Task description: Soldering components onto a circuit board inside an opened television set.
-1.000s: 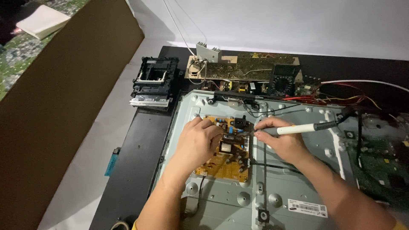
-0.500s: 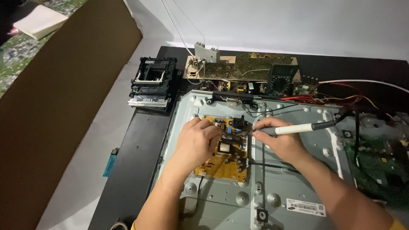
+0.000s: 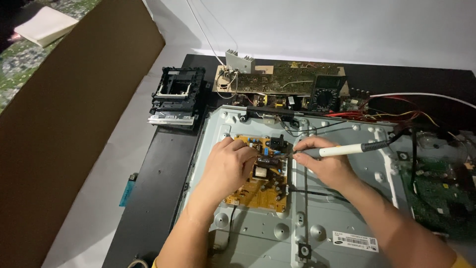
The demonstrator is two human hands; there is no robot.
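Near edge: grey metal chassis, flat on a black bench, stamped and screwed, a white sticker label at its lower right.

On the chassis, upper left of centre: yellow circuit board, lying flat, studded with small parts. A black cable crosses the panel just right of it.

Left hand rests on the board's left half, fingers curled down onto it, pressing or steadying; whether the fingertips pinch anything, cannot tell.

Right hand holds a soldering iron pen-style, fingers closed narrow round the white handle, tip at the board's upper middle, near a black component. Its dark cord runs off right.

Handling, as I judge it: the board looks light, stiff and brittle, with fragile solder joints and sharp leads underneath. Best held by the bare edges, not the parts. The iron looks light; keep to the white handle, since the metal end is likely hot.

Right: green board, partly out of view.

Further back: black plastic frame at left; long brown board with a metal heatsink; multimeter; tangle of red and yellow wires.

Far left: a cardboard sheet, leaning. White wall behind.
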